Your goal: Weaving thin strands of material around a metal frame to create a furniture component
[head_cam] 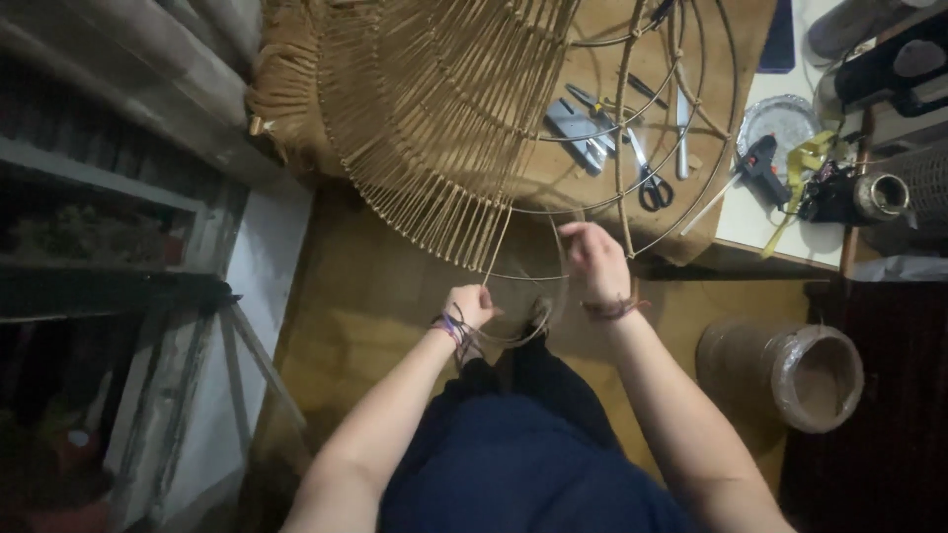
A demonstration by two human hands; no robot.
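Note:
A round wire frame (691, 178), partly wrapped with tan cord (425, 128), leans over the table edge toward me. My left hand (470, 304) is closed on a strand of the cord just below the frame's lower rim. My right hand (595, 259) pinches the same cord near the rim wire, to the right of the wrapped section. The strand loops loosely between both hands. Bracelets sit on both wrists.
On the cardboard-covered table (563, 168) lie scissors (647, 178), pliers (592, 109) and a metal tool. A glue gun (762, 163), a round foil dish (780, 120) and yellow tape sit on the white table to the right. A large cord roll (790, 370) stands on the floor.

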